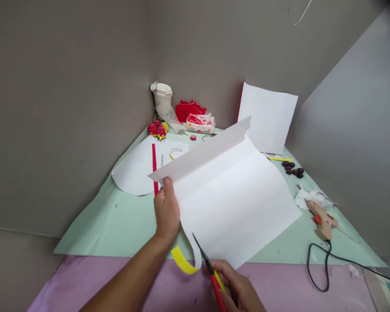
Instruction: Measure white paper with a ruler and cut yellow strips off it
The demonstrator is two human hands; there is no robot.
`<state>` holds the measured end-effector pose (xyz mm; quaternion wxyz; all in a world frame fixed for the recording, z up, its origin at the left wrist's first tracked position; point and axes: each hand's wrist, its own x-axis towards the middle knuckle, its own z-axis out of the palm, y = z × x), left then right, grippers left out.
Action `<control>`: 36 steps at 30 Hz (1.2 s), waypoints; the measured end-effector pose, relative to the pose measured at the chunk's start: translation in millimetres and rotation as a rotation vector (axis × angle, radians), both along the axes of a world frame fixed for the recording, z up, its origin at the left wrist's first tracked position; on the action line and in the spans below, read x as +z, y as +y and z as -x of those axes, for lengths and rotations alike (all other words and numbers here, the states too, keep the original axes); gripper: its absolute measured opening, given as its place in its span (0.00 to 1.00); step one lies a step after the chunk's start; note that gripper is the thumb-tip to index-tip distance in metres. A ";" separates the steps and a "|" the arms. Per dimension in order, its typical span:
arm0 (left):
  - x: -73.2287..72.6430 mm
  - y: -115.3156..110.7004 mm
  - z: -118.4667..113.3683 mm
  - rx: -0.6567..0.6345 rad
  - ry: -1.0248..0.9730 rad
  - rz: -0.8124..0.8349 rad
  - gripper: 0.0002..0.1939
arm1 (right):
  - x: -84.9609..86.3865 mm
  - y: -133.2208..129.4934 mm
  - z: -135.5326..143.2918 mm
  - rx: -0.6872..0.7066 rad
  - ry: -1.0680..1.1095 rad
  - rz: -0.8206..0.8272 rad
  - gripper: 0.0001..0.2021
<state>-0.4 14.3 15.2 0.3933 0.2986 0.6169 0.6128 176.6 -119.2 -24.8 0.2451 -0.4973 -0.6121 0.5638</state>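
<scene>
Red-and-yellow scissors (pixel 210 267) lie nearest the camera, grasped by the handles in your right hand (pixel 240 286), their dark blades pointing up and left at the edge of a large white sheet (pixel 237 195). Reading from the left, a red strip (pixel 154 158) rests partly on a flat white piece (pixel 133 167) on the green-covered table (pixel 126 229); nearer, your left hand (pixel 167 212) pinches the large white sheet by its left end, thumb on top. Below that hand a narrow strip (pixel 184 263), yellow on one face, hangs and curls; whether it is fully detached, you cannot tell. Held above the table at centre, the sheet has a flap folded along its far side. It looks light and card-stiff, likely to crease under a hard squeeze; the folded edge seems your firmest hold, while the slim strip should prove floppier. At right, a glue gun (pixel 323 219) lies on the table.
</scene>
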 end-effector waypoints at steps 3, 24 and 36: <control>1.0 -0.1 -0.3 0.002 0.000 -0.011 0.33 | -2.9 -0.6 -0.8 -0.008 -0.016 -0.011 0.30; -6.5 0.2 2.0 -0.016 0.021 0.017 0.34 | -10.3 -3.7 -3.8 -0.037 -0.007 -0.079 0.28; -3.1 -0.1 1.0 0.010 0.011 -0.010 0.32 | 1.8 -2.3 2.1 -0.033 0.030 -0.005 0.22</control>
